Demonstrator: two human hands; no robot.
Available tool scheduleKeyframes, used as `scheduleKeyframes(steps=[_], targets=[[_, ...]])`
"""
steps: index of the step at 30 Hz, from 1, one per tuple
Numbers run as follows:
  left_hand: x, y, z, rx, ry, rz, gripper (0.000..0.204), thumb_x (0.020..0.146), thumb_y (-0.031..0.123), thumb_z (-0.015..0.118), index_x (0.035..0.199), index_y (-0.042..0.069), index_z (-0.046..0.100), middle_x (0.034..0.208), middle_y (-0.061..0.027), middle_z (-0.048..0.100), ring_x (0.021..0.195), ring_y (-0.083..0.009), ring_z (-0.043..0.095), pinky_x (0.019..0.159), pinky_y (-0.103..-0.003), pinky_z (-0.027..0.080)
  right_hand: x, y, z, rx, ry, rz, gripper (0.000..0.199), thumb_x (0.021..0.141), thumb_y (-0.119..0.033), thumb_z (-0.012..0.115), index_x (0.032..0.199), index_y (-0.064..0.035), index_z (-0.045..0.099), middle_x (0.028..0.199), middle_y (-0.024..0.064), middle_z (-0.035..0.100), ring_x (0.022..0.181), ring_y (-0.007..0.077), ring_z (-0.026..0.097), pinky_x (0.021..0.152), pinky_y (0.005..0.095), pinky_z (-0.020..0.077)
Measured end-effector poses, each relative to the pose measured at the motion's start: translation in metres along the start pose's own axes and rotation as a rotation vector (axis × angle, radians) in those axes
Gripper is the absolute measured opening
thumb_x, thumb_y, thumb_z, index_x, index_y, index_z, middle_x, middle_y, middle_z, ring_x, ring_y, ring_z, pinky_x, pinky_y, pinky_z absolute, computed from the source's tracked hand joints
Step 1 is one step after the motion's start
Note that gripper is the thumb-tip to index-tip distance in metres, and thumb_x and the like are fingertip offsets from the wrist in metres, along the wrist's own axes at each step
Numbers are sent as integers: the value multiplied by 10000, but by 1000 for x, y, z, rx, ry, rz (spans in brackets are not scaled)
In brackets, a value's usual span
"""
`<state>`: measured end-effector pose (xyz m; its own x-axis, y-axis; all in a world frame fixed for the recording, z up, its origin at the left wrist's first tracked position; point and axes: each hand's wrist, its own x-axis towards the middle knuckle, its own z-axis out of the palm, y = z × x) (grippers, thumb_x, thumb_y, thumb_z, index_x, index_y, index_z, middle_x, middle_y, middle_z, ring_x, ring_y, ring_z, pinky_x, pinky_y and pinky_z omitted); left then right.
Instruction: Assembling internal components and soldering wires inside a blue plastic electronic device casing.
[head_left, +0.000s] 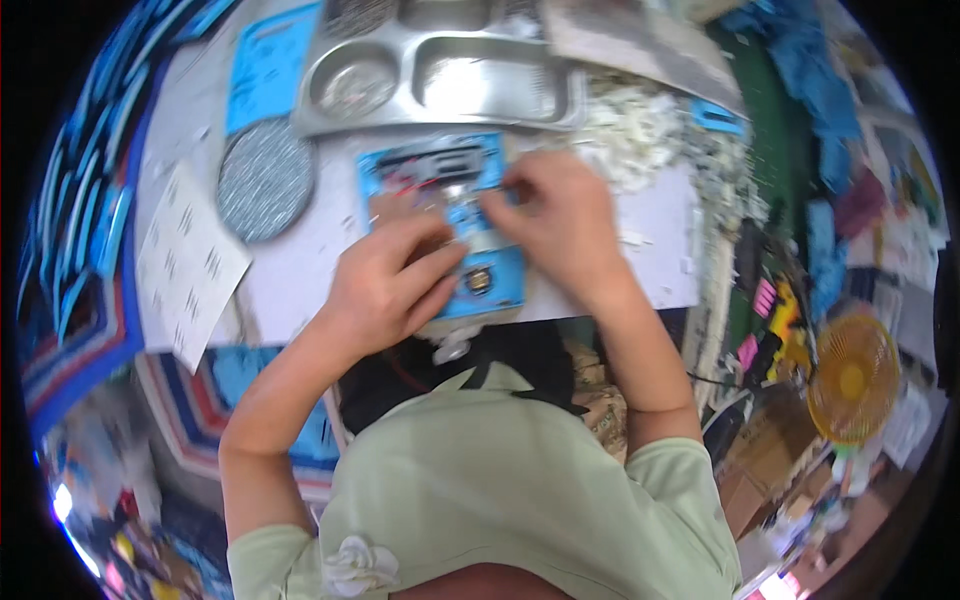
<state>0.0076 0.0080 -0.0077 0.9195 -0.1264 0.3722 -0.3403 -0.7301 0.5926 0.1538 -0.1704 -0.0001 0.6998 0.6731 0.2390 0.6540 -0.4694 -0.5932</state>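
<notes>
A blue plastic panel [503, 270] with black, red and metal parts on it lies at the table's near edge. My left hand [385, 278] rests over its left side, fingers curled and closed; what they hold, if anything, is hidden. At the panel's right side my right hand [568, 215] is closed in a pinch, thumb and forefinger close together, and blur hides whatever is between them. A small round brass-coloured part [479, 279] shows on the panel's lower right. Near it, a clear crumpled piece [455, 343] hangs at the table's edge.
Beyond the panel stands a metal compartment tray [400, 113] holding small parts. A round grey dish [265, 180], another blue panel [270, 65] and a patterned white sheet [188, 262] lie to the left. White pieces [630, 130] are heaped at right. Blue panels [85, 190] are stacked far left.
</notes>
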Motion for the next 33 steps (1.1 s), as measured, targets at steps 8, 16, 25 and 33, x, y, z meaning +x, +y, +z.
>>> scheduleKeyframes(steps=[8, 16, 25, 33], targets=[[-19, -10, 19, -1, 30, 11, 275, 875, -47, 633, 1140, -47, 707, 1206, -217, 586, 1026, -340, 670, 908, -392, 542, -2, -3, 13, -228, -35, 12, 192, 719, -228, 682, 697, -38, 696, 697, 160, 678, 744, 345, 688, 636, 451, 543], [24, -5, 5, 201, 12, 35, 462, 839, 103, 691, 1288, 7, 643, 1210, -204, 567, 1083, -363, 545, 955, -444, 420, -10, 1, 17, -117, -1, 101, 194, 743, -223, 692, 680, -40, 698, 698, 168, 677, 728, 354, 686, 641, 466, 543], [32, -10, 2, 316, 15, 61, 450, 726, 240, 793, 1145, 97, 713, 1141, -84, 604, 1021, -289, 574, 913, -465, 398, 9, 6, -10, 150, -222, 204, 199, 821, -186, 692, 844, 10, 718, 763, 200, 702, 701, 340, 699, 652, 426, 540], [23, -12, 9, 265, 36, 33, 434, 733, 261, 787, 1140, 123, 731, 1111, -39, 588, 1009, -247, 544, 943, -434, 360, 31, -6, -24, -20, -439, 219, 175, 762, -193, 702, 749, -20, 719, 753, 178, 704, 751, 355, 701, 710, 449, 557]])
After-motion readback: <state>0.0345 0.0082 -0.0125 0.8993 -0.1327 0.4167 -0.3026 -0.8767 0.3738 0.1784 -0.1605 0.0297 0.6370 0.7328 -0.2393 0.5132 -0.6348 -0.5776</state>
